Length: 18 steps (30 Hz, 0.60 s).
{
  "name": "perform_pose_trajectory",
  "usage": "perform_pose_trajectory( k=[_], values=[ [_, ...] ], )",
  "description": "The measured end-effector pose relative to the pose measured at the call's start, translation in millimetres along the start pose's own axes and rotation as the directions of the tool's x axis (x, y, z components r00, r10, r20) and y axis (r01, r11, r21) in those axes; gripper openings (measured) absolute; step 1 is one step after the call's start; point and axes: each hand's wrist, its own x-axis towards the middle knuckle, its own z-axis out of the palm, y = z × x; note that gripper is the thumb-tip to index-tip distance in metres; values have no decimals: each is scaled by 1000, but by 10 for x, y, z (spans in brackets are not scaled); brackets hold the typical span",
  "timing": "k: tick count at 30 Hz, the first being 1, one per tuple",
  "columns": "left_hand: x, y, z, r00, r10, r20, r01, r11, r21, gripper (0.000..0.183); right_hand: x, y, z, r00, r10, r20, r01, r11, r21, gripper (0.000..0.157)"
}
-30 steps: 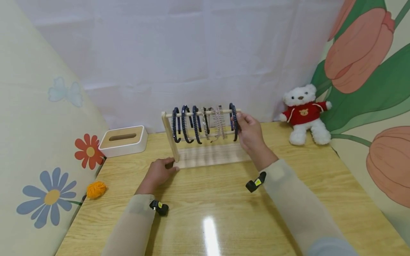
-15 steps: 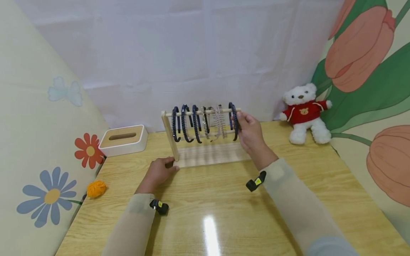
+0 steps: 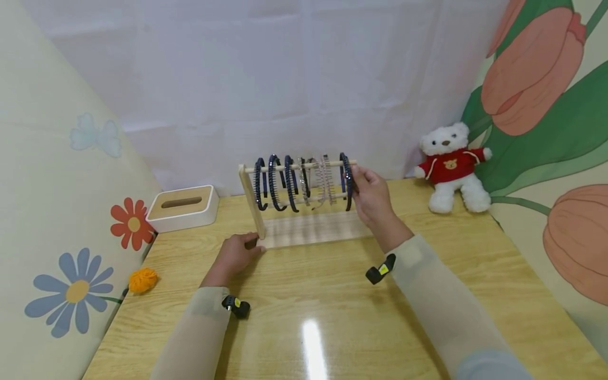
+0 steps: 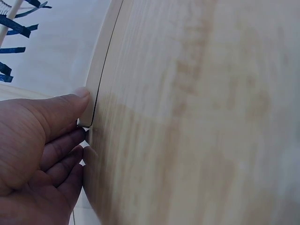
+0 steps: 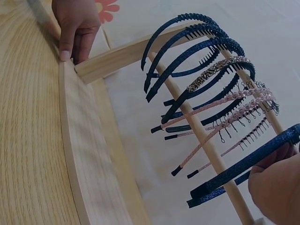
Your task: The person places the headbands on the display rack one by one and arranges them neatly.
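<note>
A pale wooden headband rack (image 3: 313, 232) stands on the table, with several headbands hung over its two rods. My left hand (image 3: 236, 255) pinches the left end of its base; in the left wrist view the thumb (image 4: 70, 103) lies against the board's edge and the other fingers are curled at its end. My right hand (image 3: 372, 198) holds a dark blue headband (image 5: 248, 161) at the rack's right end, its fingertips partly hidden behind the band. To its left hang pink beaded headbands (image 5: 234, 117), one with a glittery top (image 5: 215, 70), and more dark blue ones (image 5: 187, 65).
A white tissue box (image 3: 182, 208) with a wood-coloured lid is at the back left. An orange yarn ball (image 3: 142, 281) lies near the table's left edge. At the back right a white teddy bear (image 3: 448, 169) in a red hoodie leans by the wall.
</note>
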Motion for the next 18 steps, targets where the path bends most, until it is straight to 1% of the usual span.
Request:
perform_pose_trajectory(
  k=[3, 9, 18],
  values=[
    [-2, -1, -2, 1000, 8, -2, -8, 1000, 11, 57, 3, 9, -10, 1000, 6, -2, -6, 1000, 2, 17],
    [15, -10, -5, 1000, 1, -5, -1, 1000, 11, 56, 14, 27, -7, 1000, 10, -19, -10, 1000, 12, 16],
    [16, -33, -2, 1000, 1, -7, 0, 1000, 6, 56, 4, 87, -32, 1000, 6, -15, -6, 1000, 13, 16]
  ],
)
